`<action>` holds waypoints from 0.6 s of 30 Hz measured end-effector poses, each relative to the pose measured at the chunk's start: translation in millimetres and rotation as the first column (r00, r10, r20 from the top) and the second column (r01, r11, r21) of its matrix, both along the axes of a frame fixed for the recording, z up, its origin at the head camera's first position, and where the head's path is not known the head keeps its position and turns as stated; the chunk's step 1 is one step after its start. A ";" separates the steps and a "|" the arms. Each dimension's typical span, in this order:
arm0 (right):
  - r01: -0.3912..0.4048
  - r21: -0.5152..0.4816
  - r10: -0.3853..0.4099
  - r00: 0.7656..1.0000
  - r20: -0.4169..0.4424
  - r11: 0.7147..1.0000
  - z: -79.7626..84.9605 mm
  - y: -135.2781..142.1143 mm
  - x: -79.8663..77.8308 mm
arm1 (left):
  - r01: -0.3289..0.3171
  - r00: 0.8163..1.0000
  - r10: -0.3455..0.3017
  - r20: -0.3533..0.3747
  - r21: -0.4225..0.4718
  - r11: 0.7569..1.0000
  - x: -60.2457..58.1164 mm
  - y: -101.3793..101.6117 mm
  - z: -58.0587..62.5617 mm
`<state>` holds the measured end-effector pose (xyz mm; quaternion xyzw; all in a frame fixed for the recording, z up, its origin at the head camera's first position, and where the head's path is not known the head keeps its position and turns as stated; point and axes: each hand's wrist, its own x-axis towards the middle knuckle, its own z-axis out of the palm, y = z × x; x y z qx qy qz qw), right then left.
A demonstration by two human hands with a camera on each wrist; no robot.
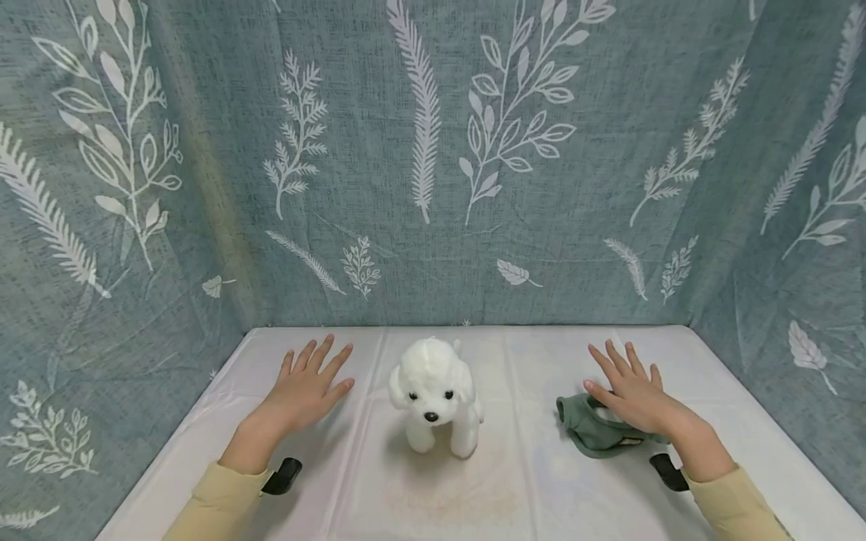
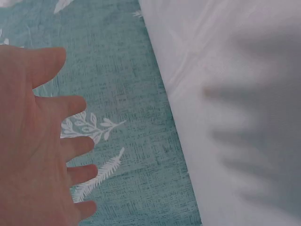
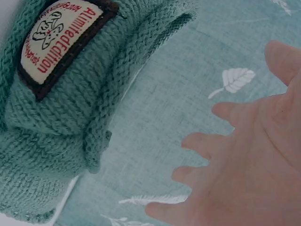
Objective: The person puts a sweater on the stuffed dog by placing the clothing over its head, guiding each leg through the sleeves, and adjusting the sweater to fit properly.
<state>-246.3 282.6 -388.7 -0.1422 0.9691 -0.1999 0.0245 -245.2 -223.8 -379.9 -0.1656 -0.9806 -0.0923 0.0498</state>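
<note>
A white plush dog [image 1: 433, 383] stands on the table between the two hands, its face toward the camera. To its left, my left hand [image 1: 307, 391] hovers palm down with fingers spread, casting a shadow on the cloth. My right hand [image 1: 632, 394], fingers also spread, is over a small green knitted garment [image 1: 595, 432] and hides part of it. In the right wrist view the garment [image 3: 61, 117] shows a ribbed edge and a sewn patch [image 3: 61, 40] with a dog drawing and red lettering. Neither hand holds anything.
A white cloth [image 1: 473, 503] covers the table. Blue-green curtains [image 1: 379, 150] with white leaf prints enclose the back and both sides. Black wrist devices [image 1: 283, 476] sit under both wrists, near the beige sleeves [image 1: 219, 496].
</note>
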 end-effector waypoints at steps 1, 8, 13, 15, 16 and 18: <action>-0.001 -0.002 0.001 1.000 0.000 1.000 -0.5 0.3 0.5 | 0.004 1.000 -0.004 0.000 -0.002 1.000 1.7 0.7 -0.9; -0.008 -0.021 0.008 1.000 -0.018 1.000 -4.5 7.8 4.5 | 0.066 0.998 -0.066 -0.002 0.011 0.998 17.6 7.2 -10.2; -0.005 -0.043 0.003 1.000 -0.026 0.999 -6.4 17.6 9.7 | 0.128 0.991 -0.128 0.042 0.005 0.992 31.1 14.8 -14.7; -0.003 -0.054 0.001 1.000 -0.028 0.999 -7.0 22.2 11.8 | 0.171 0.982 -0.173 0.077 0.022 0.985 36.8 19.7 -13.8; -0.003 -0.058 0.001 1.000 -0.027 0.998 -7.5 24.5 12.5 | 0.195 0.975 -0.198 0.098 0.034 0.980 39.7 22.2 -12.8; -0.007 -0.073 0.006 1.000 -0.020 0.997 -8.2 29.2 13.7 | 0.244 0.958 -0.251 0.139 0.067 0.967 44.7 27.6 -10.6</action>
